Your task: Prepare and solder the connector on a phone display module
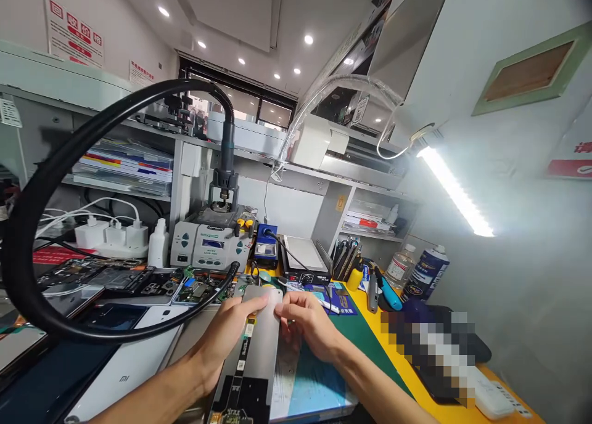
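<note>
Grey panel (266, 350), lower centre: left hand (229, 325) closed around it, right hand (312, 322) curled, pinching its edge; uneven pressure might crack it.

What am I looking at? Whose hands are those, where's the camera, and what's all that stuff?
There's no robot here, just one person's two bare hands. The camera sits on their head, looking forward and down, so you see what they see.

The left hand holds a flat silver-grey panel with a black ribbon strip, its thumb on top. The right hand has its fingertips at the panel's right edge.

Underneath is a dark green flat mat on a bright yellow tabletop. To the left lies a shiny white phone back marked MI. The thick black bendy hose loops around in front of a grey box with green buttons.
</note>
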Demonstrator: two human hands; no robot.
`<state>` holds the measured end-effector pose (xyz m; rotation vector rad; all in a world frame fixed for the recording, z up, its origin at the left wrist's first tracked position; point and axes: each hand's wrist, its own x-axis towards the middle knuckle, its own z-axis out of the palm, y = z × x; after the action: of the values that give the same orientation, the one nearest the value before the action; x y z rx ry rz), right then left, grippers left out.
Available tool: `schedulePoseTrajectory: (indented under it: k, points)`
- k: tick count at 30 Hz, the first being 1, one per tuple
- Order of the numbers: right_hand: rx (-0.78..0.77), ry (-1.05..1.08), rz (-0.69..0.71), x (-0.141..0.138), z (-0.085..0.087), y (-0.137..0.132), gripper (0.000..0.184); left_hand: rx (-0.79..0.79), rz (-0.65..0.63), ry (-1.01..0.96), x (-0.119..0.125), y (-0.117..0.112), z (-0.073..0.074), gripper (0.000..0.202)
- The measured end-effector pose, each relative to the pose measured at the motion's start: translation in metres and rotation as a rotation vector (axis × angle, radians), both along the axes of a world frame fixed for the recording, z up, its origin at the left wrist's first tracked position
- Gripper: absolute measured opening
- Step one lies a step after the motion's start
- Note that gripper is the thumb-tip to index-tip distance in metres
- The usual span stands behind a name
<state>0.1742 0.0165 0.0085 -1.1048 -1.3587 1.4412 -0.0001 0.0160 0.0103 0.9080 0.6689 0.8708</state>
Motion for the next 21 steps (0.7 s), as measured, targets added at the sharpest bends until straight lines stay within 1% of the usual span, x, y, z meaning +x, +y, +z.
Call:
schedulePoseTrajectory:
  k: [2,3,5,7,10,12,16,18,21]
  points:
    - [0.004,-0.135,0.102,0.006,0.002,-0.006,0.041,-0.019,-0.022,-0.006,0.001,-0.004,0.002,0.031]
    - [0.001,-0.190,0.139,0.008,0.003,-0.010,0.044,-0.034,0.005,0.016,0.001,-0.005,0.003,0.029]
    - [-0.002,-0.243,0.154,0.010,0.005,-0.016,0.048,-0.065,0.094,0.102,0.003,-0.008,0.005,0.028]
    - [-0.030,-0.222,0.173,0.011,0.005,-0.019,0.049,-0.109,0.178,0.195,0.003,-0.010,0.006,0.030]
    - [-0.070,-0.162,0.165,0.011,0.002,-0.017,0.050,-0.150,0.227,0.229,0.005,-0.010,0.004,0.033]
    - [-0.093,-0.145,0.143,0.013,-0.002,-0.015,0.050,-0.148,0.243,0.235,0.005,-0.008,0.000,0.035]
    - [-0.141,-0.133,0.133,0.015,-0.004,-0.010,0.051,-0.136,0.325,0.296,0.008,-0.005,-0.011,0.036]
    - [-0.165,-0.121,0.145,0.016,-0.003,-0.008,0.052,-0.145,0.341,0.266,0.009,-0.003,-0.016,0.034]
    - [-0.179,-0.099,0.167,0.017,-0.002,-0.006,0.051,-0.172,0.295,0.155,0.010,-0.002,-0.020,0.029]
